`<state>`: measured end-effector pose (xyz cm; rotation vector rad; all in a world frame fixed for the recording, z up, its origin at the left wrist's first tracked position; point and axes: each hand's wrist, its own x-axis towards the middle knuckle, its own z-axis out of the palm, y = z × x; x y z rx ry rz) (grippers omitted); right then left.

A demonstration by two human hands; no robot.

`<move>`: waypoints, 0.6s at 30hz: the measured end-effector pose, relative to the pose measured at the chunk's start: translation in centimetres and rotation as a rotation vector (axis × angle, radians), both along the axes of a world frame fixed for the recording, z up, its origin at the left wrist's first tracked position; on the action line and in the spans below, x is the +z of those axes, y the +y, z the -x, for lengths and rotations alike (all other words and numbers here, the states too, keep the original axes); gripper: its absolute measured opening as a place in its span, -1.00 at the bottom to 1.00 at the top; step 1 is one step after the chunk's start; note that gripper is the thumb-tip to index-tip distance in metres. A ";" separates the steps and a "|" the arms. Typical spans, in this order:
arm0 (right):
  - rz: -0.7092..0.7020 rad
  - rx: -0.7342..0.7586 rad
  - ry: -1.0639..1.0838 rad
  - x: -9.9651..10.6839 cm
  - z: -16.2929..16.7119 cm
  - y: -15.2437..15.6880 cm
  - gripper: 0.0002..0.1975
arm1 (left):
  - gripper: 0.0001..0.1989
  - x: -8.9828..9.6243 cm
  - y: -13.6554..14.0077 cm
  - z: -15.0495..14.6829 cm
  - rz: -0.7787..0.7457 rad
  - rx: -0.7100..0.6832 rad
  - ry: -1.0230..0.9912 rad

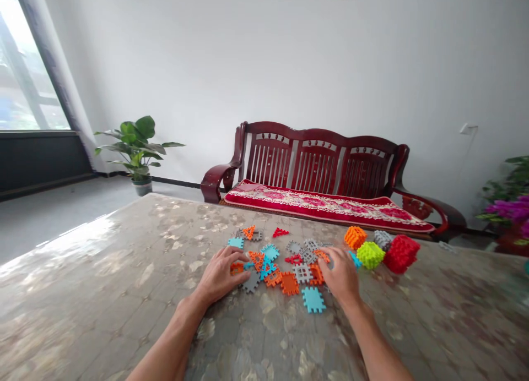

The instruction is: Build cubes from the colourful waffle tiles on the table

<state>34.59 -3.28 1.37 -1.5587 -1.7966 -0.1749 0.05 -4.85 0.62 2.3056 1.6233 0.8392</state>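
Flat interlocking building tiles with notched edges lie in a loose spread on the table, in orange, grey, turquoise and red. My left hand (225, 273) rests at the left side of the spread, fingers apart, over an orange tile (237, 268) and beside a dark grey square tile (251, 282). On the right side, my right hand (342, 275) curves over the tiles with its fingers apart, touching or just above an orange piece (322, 255). Between the hands are an orange square tile (290, 283), a light grey tile (303, 273) and a turquoise triangle (268, 268). Nearer me lies a turquoise square tile (313, 300).
Right of my right hand stand built cubes: an orange cube (355, 237), a lime cube (370, 255), a grey cube (383, 240) and a larger red block (401, 254). A patterned cloth covers the table (103, 293). Behind it is a wooden bench (316, 163).
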 end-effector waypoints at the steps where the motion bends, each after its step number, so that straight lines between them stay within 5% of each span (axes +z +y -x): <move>1: 0.029 0.092 0.010 0.1 1.3 -0.2 -0.72 | -0.69 0.0 -0.1 -0.1 0.016 -0.028 -0.006; 4: 0.169 0.278 0.006 0.8 5.4 -1.3 -0.74 | -0.64 -0.2 -0.2 -0.2 0.065 -0.086 -0.010; 11: 0.259 0.572 -0.263 1.9 11.9 -2.1 -0.60 | -0.72 -0.5 -0.4 0.1 0.074 -0.131 -0.048; 14: 0.299 0.558 -0.312 1.5 12.1 -1.6 -0.66 | -0.82 -0.5 -0.4 0.2 0.058 -0.128 -0.062; 18: 0.295 0.364 -0.285 1.1 10.8 -1.3 -0.72 | -0.90 -0.3 -0.3 0.1 0.036 -0.101 -0.070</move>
